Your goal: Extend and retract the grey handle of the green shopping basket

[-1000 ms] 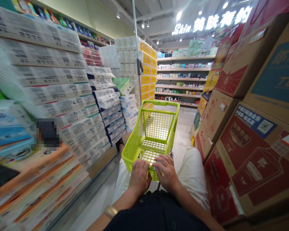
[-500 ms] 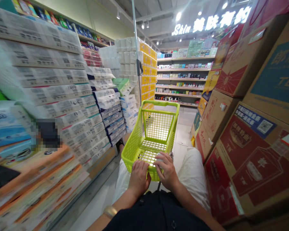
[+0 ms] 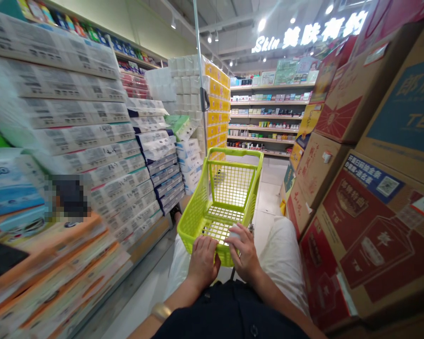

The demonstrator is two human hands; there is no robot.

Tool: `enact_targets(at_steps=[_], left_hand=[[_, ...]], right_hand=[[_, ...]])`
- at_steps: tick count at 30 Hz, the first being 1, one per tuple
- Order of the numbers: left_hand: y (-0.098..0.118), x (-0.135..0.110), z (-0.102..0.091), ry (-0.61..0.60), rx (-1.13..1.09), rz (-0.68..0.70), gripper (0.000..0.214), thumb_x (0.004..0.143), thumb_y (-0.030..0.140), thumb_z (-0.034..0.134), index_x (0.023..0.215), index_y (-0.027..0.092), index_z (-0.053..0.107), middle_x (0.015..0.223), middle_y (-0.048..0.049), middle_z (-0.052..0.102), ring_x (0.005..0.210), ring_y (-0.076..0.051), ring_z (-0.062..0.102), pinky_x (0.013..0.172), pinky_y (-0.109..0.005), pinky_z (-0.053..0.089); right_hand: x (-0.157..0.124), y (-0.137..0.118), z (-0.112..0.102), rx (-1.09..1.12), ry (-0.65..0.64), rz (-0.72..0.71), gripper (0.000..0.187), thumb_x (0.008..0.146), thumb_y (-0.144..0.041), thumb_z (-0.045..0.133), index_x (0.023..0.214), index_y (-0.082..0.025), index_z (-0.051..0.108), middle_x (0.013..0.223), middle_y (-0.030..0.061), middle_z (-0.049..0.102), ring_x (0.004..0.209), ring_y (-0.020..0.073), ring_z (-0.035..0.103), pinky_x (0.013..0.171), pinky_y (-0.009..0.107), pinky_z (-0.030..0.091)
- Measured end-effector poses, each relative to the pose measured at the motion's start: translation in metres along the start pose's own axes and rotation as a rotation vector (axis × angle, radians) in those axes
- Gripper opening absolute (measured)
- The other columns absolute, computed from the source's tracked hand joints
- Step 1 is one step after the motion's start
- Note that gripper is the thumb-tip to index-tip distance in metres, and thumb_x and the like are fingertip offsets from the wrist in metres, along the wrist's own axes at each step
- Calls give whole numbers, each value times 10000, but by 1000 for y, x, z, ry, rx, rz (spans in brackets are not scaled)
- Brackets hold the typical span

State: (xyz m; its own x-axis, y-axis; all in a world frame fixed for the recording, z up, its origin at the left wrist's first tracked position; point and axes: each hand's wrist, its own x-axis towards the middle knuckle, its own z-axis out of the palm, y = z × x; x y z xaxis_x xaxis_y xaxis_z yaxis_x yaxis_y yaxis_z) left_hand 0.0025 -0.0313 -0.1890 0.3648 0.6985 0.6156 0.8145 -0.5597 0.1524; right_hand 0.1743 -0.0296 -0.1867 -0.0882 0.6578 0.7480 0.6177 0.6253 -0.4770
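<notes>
Between brown cardboard cartons (image 3: 334,165) and white wrapped packs (image 3: 88,113), pale tiles (image 3: 269,194) ahead; left hand (image 3: 203,258) grips lime-green plastic cart (image 3: 197,221), right hand (image 3: 244,252), hold unclear.

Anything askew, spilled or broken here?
Nothing spilled or broken that I can see. The green pack sits tilted by the white-and-blue packs, unlike the squarer stacks. Also, a pixelated patch at left hides what's behind it. The cart shows no visible damage.

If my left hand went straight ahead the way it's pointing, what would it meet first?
Your left hand is curled over the green basket at its near rim; past that, probably the mesh far panel, though depth is unclear.
</notes>
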Motion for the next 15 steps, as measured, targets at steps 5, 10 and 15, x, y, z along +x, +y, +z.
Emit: enact_targets(at_steps=[5, 10, 15], left_hand=[[1, 1, -1, -37, -4, -17, 284, 694, 131, 526, 965, 213, 510, 941, -68, 563, 957, -276, 500, 967, -469, 399], [2, 3, -2, -46, -11, -15, 268, 691, 134, 527, 948, 209, 509, 928, -68, 561, 948, -271, 492, 966, -468, 401], [1, 1, -2, -15, 2, -10, 251, 707, 123, 520, 947, 197, 521, 907, -71, 554, 939, -268, 487, 958, -454, 401]], right_hand=[[30, 29, 0, -6, 133, 86, 264, 887, -174, 457, 948, -239, 705, 1127, 78, 647, 1177, 239, 523, 1041, 483, 419], [35, 30, 1, -19, 124, 122, 244, 873, -181, 482, 941, -242, 709, 1120, 76, 646, 1188, 248, 517, 1050, 495, 411], [5, 0, 2, -44, -14, 16, 281, 859, -132, 505, 1003, -275, 699, 1190, 48, 627, 1320, 250, 417, 1086, 476, 373]])
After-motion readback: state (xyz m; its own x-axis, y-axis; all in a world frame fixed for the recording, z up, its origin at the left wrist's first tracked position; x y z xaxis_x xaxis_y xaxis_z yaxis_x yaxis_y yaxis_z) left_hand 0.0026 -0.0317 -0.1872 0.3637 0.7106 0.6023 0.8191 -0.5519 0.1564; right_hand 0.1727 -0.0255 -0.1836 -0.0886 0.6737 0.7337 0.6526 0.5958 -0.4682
